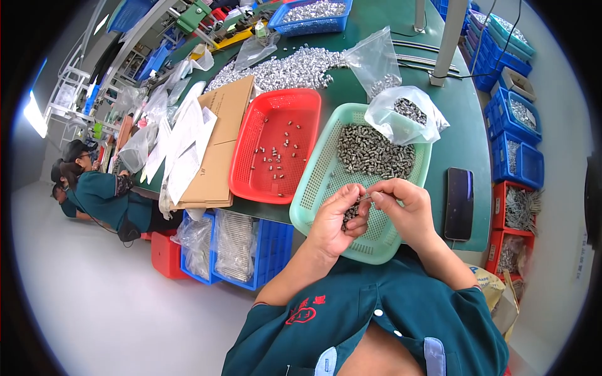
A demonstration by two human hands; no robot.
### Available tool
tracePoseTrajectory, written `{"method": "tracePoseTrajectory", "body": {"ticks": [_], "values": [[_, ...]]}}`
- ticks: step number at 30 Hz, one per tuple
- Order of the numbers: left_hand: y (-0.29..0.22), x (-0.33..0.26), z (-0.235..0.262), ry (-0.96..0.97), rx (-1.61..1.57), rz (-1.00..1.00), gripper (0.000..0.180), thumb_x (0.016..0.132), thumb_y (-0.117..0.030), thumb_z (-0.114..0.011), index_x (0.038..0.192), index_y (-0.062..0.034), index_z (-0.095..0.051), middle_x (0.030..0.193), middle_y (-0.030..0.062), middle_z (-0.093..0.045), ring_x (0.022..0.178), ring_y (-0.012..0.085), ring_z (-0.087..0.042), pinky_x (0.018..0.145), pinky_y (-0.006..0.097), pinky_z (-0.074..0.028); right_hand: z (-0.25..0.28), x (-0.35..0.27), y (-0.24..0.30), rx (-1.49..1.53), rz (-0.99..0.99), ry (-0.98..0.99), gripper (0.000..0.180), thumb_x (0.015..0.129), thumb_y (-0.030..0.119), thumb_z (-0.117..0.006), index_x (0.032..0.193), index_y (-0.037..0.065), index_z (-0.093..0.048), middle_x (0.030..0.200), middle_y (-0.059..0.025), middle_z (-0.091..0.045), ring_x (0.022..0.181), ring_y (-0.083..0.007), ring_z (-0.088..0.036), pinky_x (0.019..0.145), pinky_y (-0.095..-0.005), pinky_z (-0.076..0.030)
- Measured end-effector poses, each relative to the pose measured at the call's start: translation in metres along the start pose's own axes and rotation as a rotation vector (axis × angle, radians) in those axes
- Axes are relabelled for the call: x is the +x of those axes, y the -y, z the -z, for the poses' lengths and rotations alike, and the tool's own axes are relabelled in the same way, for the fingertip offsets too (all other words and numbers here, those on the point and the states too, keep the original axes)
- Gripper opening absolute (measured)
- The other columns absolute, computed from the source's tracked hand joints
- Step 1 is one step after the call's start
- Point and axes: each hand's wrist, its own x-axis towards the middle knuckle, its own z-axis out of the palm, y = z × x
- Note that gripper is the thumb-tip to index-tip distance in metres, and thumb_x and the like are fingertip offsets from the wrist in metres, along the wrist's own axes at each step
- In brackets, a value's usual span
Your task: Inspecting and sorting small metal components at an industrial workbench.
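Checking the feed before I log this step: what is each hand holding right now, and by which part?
The left hand cups a small heap of dark metal pieces in its palm. The right hand pinches something tiny at its fingertips; which part cannot be told.

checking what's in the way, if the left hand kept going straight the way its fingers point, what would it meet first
Most likely the right hand: the left hand points up and right, fingertips almost touching it above the green tray. Depth is hard to judge.

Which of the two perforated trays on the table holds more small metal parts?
The green tray, below both hands; its pile is dense, while the red tray holds scattered pieces.
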Motion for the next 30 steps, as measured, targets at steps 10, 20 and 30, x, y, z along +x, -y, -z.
{"method": "tracePoseTrajectory", "body": {"ticks": [10, 20, 30], "values": [[0.002, -0.001, -0.003, -0.012, 0.039, -0.049, 0.009, 0.090, -0.020, -0.053, 0.091, -0.0111, -0.052, 0.069, 0.0043, -0.053, 0.044, 0.0084, -0.036, 0.039, 0.020, -0.027, -0.001, 0.003, 0.001, -0.459, 0.449, -0.080, 0.009, 0.073, -0.001, -0.064, 0.082, 0.001, -0.062, 0.068, -0.0082, -0.061, 0.061, -0.0222, -0.061, 0.055, -0.0292, -0.049], [0.003, 0.000, -0.010, -0.046, 0.143, -0.104, 0.009, 0.092, -0.019, -0.051, 0.090, -0.0103, -0.052, 0.069, 0.0052, -0.054, 0.043, 0.0089, -0.036, 0.039, 0.020, -0.027, -0.001, 0.002, -0.013, 0.008, -0.163, -0.059, 0.010, 0.082, 0.008, -0.064, 0.083, -0.003, -0.064, 0.064, -0.0038, -0.060, 0.060, -0.0062, -0.053, 0.054, -0.0236, -0.044], [-0.001, -0.001, -0.008, -0.061, 0.083, -0.075, 0.017, 0.094, -0.025, -0.048, 0.092, -0.0106, -0.056, 0.065, 0.0039, -0.051, 0.043, 0.0090, -0.034, 0.039, 0.021, -0.026, 0.008, 0.013, -0.025, 0.618, -0.568, 0.061, 0.015, 0.084, 0.019, -0.064, 0.082, 0.005, -0.062, 0.067, 0.0011, -0.058, 0.057, -0.0054, -0.048, 0.054, -0.0191, -0.038]]}}
